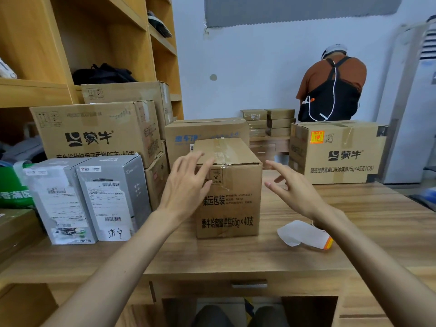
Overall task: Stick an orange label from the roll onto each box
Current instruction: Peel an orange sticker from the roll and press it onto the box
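1. Head view, the task's things. A brown carton [228, 185] stands in the middle of the wooden worktop [259, 253], its top closed with clear tape. No orange label shows on the faces turned to the camera.
2. The left hand [186, 185] is wide, fingers spread, at the carton's upper left edge. It covers part of the front face, and it is not possible to tell whether the fingertips touch the cardboard.
3. The right hand [295, 187] is also wide and holds nothing. It is just beside the carton's right face, apart from it.
4. The label roll [306, 234] lies on the worktop toward the right edge, near the front. The right wrist hides its upper part, so only a loose white strip and an orange rim show.
5. At the back right corner stands a larger carton [337, 159], and an orange label [316, 137] is stuck on the upper part of its front.
6. Around them: two grey boxes [89, 199] stand side by side near the left edge, and stacked cartons [94, 131] rise behind them. A further carton [205, 133] is half hidden behind the middle one.
7. Hard to make out: a green bag [14, 192] is cut off at the left border. Small flat boxes [269, 121] are piled on a farther table, where a person [330, 88] stands with the back turned.
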Demonstrator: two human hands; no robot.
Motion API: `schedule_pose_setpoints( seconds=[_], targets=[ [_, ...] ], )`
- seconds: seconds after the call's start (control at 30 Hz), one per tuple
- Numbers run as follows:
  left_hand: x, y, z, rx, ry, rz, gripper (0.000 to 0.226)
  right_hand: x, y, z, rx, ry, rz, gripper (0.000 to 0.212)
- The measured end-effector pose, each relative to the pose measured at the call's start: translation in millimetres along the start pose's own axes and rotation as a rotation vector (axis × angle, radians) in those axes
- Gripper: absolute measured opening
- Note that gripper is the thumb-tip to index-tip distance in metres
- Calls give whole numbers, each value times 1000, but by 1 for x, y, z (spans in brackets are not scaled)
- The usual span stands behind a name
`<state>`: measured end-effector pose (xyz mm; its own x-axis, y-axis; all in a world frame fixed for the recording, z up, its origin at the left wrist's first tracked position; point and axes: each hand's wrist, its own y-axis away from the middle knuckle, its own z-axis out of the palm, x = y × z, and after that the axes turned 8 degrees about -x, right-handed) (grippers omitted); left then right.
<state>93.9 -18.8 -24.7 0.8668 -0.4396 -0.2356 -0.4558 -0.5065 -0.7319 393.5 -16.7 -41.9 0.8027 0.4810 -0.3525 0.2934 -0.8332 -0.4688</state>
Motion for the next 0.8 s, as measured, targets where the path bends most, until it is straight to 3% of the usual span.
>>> schedule_pose_setpoints(
  seconds=[0.13,0.2,0.27,0.47,0.6,0.8],
  targets=[
    [52,-6,16,84,105,219,39,21,28,-13,-10,67,18,29],
    [84,-10,29,56,151,291,31,35,43,-20,-58,117,82,16],
    [116,-13,48,-32,226,324,31,50,60,-28,-102,164,156,16],
    [192,-22,91,-457,651,163,44,88,107,-40,-141,181,255,16],
    [222,-17,105,-426,858,145,37,91,129,-39,-173,112,230,11],
    [227,0,118,-325,908,76,17,96,140,-23,-194,-35,200,23]
  ],
)
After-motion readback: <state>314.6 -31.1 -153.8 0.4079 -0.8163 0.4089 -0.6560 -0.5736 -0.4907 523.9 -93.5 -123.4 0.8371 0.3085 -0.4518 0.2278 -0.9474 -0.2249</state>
